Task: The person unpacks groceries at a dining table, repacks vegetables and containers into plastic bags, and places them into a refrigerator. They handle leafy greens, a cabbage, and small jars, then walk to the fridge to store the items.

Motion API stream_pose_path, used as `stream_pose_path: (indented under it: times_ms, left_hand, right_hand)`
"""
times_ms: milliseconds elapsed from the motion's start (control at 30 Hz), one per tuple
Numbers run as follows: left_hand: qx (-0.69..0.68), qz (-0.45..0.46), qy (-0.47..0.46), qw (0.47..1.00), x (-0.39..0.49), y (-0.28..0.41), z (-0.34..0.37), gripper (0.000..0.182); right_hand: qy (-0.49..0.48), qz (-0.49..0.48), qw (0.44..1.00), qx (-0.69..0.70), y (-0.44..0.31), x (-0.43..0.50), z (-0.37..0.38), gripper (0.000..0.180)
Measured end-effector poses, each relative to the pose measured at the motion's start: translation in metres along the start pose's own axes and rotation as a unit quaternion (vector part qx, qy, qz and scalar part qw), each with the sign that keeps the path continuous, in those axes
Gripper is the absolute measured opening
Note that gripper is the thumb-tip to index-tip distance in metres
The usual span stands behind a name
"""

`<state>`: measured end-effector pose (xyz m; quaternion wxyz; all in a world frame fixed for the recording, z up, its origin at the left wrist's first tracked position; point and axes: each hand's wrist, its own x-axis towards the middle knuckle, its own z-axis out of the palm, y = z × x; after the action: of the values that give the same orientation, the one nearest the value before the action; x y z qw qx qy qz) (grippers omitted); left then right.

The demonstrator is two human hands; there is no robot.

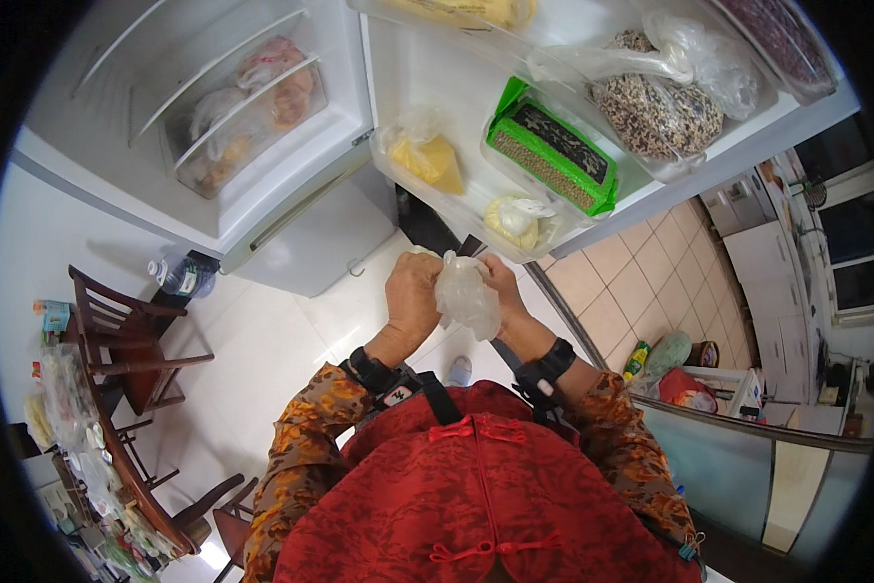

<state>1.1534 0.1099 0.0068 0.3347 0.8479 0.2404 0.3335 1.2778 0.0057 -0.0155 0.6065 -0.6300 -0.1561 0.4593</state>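
Observation:
A translucent whitish plastic bag (469, 295) hangs between my two hands, in front of the open refrigerator. My left hand (413, 299) grips its left edge, while my right hand (504, 288) pinches it from the other side. What the bag contains, if anything, I cannot tell. Just beyond my hands is the refrigerator's lower door bin (473, 218). In that bin sit a bag of yellow grain or meal (428, 162), a knotted bag of pale yellow food (514, 221) and a green-edged package of beans (553, 154).
Higher on the door, a bag of mixed dark and light grains (655, 109) fills another bin. A clear drawer (251, 120) holds bagged food inside the refrigerator. Wooden chairs (134, 350) and a cluttered table (109, 466) stand at left, near a large plastic bottle (183, 275).

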Motion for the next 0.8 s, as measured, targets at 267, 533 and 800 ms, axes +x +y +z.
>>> stream_pose_path:
  times_ms: [267,533,800]
  left_hand:
    - [-0.271,-0.227,0.073,0.932,0.044,-0.009,0.025,0.016]
    - [-0.425,-0.291,0.03,0.857,0.113,-0.006,0.041,0.014]
    - [-0.365,-0.324,-0.198,0.85,0.152,-0.078,0.101,0.01]
  right_hand:
    - [0.157,-0.343,0.874,-0.306,-0.043,0.004,0.016,0.048]
    - [0.136,-0.418,0.78,-0.446,-0.06,0.022,0.005,0.065]
    - [0.17,-0.28,0.734,-0.596,-0.038,0.111,-0.053,0.041]
